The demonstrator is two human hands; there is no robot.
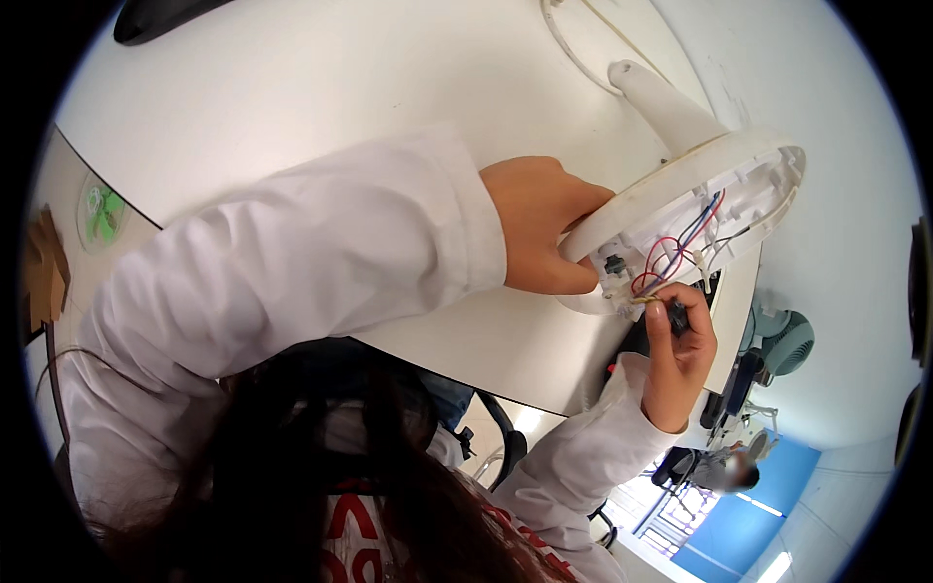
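A white plastic housing (700, 165), an oval ring open on one side with a white arm (661, 102) behind it, is tilted above the desk. My left hand (539, 223) grips its near-left rim, thumb at the lower edge. Inside lie red, blue and black wires (680, 250), small white connectors and ribs. My right hand (677, 355) is closed in a pinch on a yellowish wire (643, 300) at the housing's lower edge; a dark shape behind those fingers is too unclear to name.
The white desk (369, 87) holds a white cable (573, 53) and a black object (165, 17). At right stand teal fans (787, 345); a person (724, 469) is in the background. A green fan (102, 212) and cardboard (47, 267) are at far left.
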